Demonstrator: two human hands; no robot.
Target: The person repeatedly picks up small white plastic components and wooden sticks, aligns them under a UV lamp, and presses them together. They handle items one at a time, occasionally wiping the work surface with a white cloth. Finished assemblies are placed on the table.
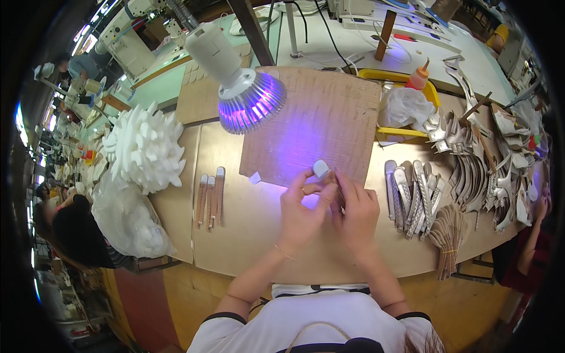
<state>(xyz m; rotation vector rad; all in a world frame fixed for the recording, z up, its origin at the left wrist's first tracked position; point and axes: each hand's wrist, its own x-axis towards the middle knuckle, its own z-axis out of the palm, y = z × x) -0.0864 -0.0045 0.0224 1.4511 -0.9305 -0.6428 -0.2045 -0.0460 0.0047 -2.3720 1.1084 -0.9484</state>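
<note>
A narrow brown strap with a white rounded tip (321, 169) is held between my two hands, in front of a brown cardboard sheet (318, 100). My left hand (303, 212) pinches it near the white end. Close beside it, my right hand (357, 215) has its fingers closed round the strap's lower part, most of which they hide. To the left lie several similar straps (210, 194), side by side. On the right is a heap of silver and brown straps (412, 194). A small white scrap (255, 177) rests at the cardboard's near left corner.
A lamp (250, 100) casts violet light over the cardboard. A yellow tray (406, 134) holds an orange bottle (418, 77) and a plastic bag. Bundled brown strips (448, 232) and stacked pieces (471, 176) fill the right; spiky white foam (147, 147) stands left. Another person sits at far right.
</note>
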